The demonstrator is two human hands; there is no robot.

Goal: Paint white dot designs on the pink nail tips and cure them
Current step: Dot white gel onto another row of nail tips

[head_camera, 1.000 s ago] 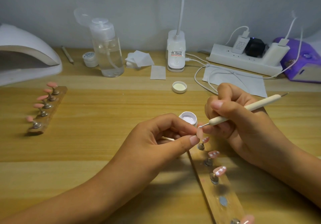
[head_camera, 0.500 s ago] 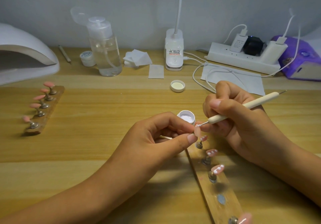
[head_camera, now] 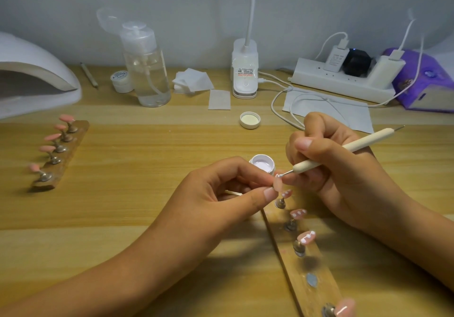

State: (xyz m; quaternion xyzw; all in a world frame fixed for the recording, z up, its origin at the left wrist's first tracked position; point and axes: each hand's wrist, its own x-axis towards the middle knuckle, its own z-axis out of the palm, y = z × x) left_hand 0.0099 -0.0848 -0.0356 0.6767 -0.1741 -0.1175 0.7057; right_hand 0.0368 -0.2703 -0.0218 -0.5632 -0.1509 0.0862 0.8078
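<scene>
Left hand grip is pinching small pink nail tip; right hand grip is clamping cream-handled dotting pen against it.

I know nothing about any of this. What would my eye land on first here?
The two hands at centre: the left hand pinches a pink nail tip while the right hand holds a dotting pen to it. Below them, a wooden strip carries tips already dotted white; at the left edge, plain tips wait on another strip near a white domed lamp.
</scene>
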